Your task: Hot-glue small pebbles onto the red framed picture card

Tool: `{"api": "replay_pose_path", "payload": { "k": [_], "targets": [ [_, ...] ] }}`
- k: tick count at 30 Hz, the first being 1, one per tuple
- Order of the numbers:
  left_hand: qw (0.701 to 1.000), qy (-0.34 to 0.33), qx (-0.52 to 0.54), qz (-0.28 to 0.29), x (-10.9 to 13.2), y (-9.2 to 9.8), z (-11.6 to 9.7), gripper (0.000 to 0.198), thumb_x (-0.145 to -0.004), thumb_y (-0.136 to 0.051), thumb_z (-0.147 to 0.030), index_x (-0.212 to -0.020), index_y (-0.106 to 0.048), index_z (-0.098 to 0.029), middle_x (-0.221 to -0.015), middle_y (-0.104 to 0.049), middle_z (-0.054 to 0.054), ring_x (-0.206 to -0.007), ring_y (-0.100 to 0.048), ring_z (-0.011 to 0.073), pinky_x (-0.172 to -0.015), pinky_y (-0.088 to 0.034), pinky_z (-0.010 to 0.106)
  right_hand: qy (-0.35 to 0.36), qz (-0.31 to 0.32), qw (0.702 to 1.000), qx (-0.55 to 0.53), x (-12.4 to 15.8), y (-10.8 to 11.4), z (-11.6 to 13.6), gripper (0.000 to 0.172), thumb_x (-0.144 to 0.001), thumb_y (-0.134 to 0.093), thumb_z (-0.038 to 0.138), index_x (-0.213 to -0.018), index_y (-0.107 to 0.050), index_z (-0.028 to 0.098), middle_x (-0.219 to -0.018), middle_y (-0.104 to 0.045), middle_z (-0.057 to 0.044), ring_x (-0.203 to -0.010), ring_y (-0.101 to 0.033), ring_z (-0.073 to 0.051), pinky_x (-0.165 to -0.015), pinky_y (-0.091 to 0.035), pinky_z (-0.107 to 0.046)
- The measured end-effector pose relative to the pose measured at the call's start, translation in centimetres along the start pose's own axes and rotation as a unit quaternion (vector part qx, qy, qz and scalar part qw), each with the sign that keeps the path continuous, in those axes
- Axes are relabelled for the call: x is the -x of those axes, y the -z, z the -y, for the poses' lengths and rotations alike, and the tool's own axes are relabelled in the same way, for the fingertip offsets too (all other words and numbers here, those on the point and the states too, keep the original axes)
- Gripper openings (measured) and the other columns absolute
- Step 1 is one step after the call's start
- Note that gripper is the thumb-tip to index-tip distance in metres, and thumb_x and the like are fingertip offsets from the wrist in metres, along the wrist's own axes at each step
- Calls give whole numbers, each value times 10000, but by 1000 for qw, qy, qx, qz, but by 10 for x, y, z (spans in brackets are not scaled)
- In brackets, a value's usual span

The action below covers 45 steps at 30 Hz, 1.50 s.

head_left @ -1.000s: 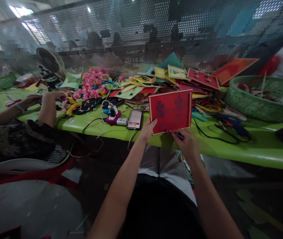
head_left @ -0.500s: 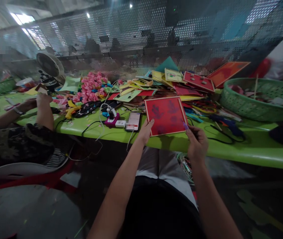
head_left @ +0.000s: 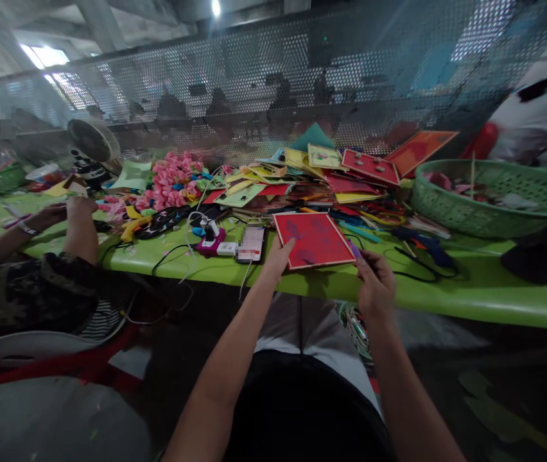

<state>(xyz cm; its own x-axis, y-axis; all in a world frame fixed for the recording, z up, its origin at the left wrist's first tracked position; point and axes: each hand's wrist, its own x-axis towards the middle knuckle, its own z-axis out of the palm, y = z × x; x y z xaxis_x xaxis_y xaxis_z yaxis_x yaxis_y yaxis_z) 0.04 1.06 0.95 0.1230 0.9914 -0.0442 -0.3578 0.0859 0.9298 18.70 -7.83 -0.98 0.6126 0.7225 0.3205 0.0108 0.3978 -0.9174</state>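
My left hand point(head_left: 279, 256) grips the left edge of a red card point(head_left: 316, 240) with a pale border, thumb on its face. Dark purple patches mark the card's surface, and it is tilted just above the table's front edge. At the card's right edge, my right hand point(head_left: 374, 279) is closed on a small purple piece point(head_left: 355, 250) between thumb and fingers; its exact kind is unclear. Left of the card lies a phone point(head_left: 251, 244) with a cable. Behind the card is a pile of coloured cards point(head_left: 273, 183).
A green basket point(head_left: 490, 218) and a blue glue gun point(head_left: 430, 246) with a black cord are on the right of the green table point(head_left: 476, 292). A purple power strip point(head_left: 210, 242), pink flowers point(head_left: 174, 179) and a fan point(head_left: 93, 140) stand left. A co-worker's hands point(head_left: 69, 208) work at far left.
The red card has tipped flatter and sits lower against the table in view. Both hands keep their hold, and the camera view has shifted slightly.
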Motion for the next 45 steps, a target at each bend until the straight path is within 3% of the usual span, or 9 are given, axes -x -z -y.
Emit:
{"api": "replay_pose_path", "payload": {
  "k": [6,12,15,17,20,24,32,39,45],
  "targets": [
    [998,-54,-17,-31,7,2,-3,549,-776,-699,-191,-1313,-590,-237,-1312,-672,64,-1234,-604,239,-1110,-435,424,-18,5,1000,-22,1,2,0,334,-768,-768,436,-976,-694,184,-879,-636,-14,-735,-513,-134,-649,-378,-258],
    [999,-17,-35,11,12,5,-5,596,-773,-637,-175,-1363,-564,-206,-1124,-741,76,-1066,-689,264,-1032,-497,471,-39,13,997,-59,2,6,-4,335,-748,-788,421,-987,-690,208,-921,-660,-17,-768,-565,-142,-675,-423,-266],
    [993,-26,-111,20,17,10,-10,612,-817,-584,-187,-1425,-513,-201,-1123,-739,93,-1048,-694,276,-1021,-497,481,-48,12,996,-72,1,7,-4,322,-747,-794,405,-983,-687,214,-936,-668,-24,-769,-584,-145,-677,-448,-271],
    [972,-72,-221,13,23,14,-16,569,-844,-576,-197,-1411,-540,-216,-1206,-709,106,-1143,-653,282,-1080,-447,466,-51,8,996,-75,0,9,-2,322,-738,-799,411,-967,-687,214,-912,-665,-25,-736,-577,-139,-639,-443,-261],
    [896,-129,-425,-10,36,19,-23,535,-880,-581,-250,-1413,-551,-224,-1300,-642,143,-1236,-590,307,-1117,-395,471,-60,7,995,-75,-2,13,2,317,-723,-811,411,-949,-697,221,-866,-653,-22,-675,-549,-125,-583,-421,-245],
    [831,-176,-527,11,56,28,-20,535,-952,-503,-296,-1483,-458,-243,-1438,-534,131,-1362,-490,267,-1143,-383,433,-90,9,993,-77,-6,22,7,270,-716,-805,387,-925,-713,244,-859,-636,-27,-689,-548,-138,-569,-403,-252],
    [790,-217,-571,51,72,43,-3,497,-961,-514,-282,-1456,-505,-326,-1405,-617,74,-1275,-579,264,-1086,-430,450,-158,-61,985,17,-27,50,20,300,-570,-868,377,-831,-780,259,-793,-610,-90,-687,-529,-205,-569,-322,-349],
    [802,-224,-547,88,69,45,1,673,-916,-580,-240,-1528,-364,-416,-1442,-589,7,-1308,-580,266,-1135,-390,477,-183,-120,970,103,-53,41,30,394,-418,-939,443,-740,-784,276,-762,-604,-103,-690,-524,-229,-601,-295,-380],
    [759,-247,-589,124,66,41,-7,694,-911,-604,-264,-1546,-339,-358,-1425,-597,31,-1308,-586,249,-1137,-381,467,-225,-138,955,137,-58,43,28,452,-365,-944,443,-741,-785,246,-774,-627,-118,-699,-548,-213,-563,-331,-345]
  ]
}}
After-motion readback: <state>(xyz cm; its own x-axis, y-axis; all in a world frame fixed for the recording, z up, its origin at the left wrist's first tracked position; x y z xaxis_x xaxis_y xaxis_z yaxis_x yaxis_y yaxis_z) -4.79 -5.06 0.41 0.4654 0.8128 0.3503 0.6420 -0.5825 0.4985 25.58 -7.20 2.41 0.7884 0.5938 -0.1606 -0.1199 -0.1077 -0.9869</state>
